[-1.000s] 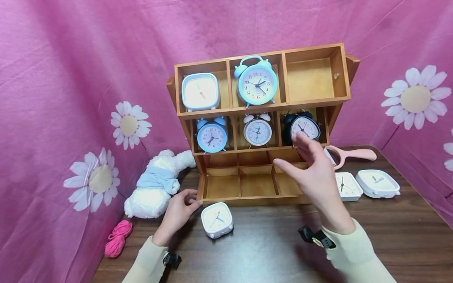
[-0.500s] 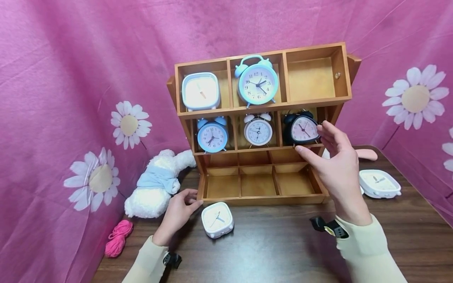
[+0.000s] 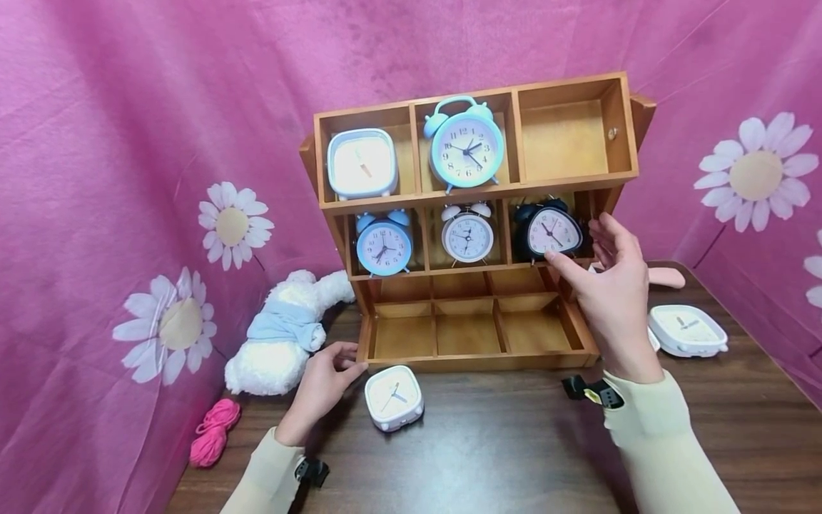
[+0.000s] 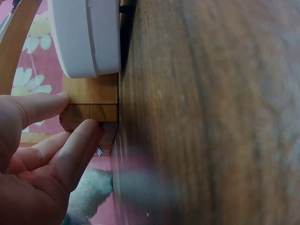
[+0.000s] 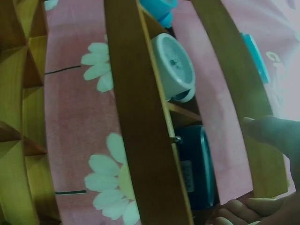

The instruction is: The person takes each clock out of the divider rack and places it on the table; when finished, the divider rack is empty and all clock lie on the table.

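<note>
Left grip (image 3: 324, 382) pinches the near left base corner of the wooden shelf (image 3: 478, 363), thumb in front, fingers round the side. White square clock (image 3: 394, 398) sits on the desk (image 3: 488, 442) just right of it; plush toy (image 3: 276, 350) just left. Right grip (image 3: 616, 293): thumb and fingers spread wide, no object between them. Black alarm clock (image 3: 554, 230) is just up-left of it, middle tier, rightmost compartment, thumb by its lower edge; can't tell if touching. Another white clock (image 3: 688, 330) lies to its right.
</note>
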`<state>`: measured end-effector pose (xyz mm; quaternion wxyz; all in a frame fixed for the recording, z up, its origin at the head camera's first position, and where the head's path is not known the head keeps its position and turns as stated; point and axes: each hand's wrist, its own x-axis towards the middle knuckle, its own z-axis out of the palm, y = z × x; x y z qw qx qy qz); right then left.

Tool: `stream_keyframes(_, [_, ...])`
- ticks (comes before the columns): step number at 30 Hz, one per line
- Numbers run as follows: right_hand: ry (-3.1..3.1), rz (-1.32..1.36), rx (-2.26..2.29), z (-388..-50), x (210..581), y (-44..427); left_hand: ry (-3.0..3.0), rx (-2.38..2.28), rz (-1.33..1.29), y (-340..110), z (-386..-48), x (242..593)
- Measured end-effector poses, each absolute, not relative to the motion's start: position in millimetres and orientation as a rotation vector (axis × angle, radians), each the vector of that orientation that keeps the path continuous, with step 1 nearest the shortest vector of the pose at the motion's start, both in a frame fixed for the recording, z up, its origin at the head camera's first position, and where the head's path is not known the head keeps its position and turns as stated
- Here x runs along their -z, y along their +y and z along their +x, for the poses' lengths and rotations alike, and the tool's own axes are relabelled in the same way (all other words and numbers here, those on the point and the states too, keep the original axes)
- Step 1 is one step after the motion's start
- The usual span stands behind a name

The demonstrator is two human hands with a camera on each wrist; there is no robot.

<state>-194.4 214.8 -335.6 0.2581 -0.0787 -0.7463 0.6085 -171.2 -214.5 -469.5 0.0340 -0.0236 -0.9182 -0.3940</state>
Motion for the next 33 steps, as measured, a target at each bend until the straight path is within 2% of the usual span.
stream_keyframes(18, [-2.065,-0.239,-1.594,-211.1,343.7,207.5,-2.831,1.258,-0.057,-213.8,-172.0,464.4])
stream_keyframes(33, [-2.213,-0.288,-1.290,-214.8,348.2,197.5,-2.837,1.257,-0.057,-214.8,-171.3,466.7])
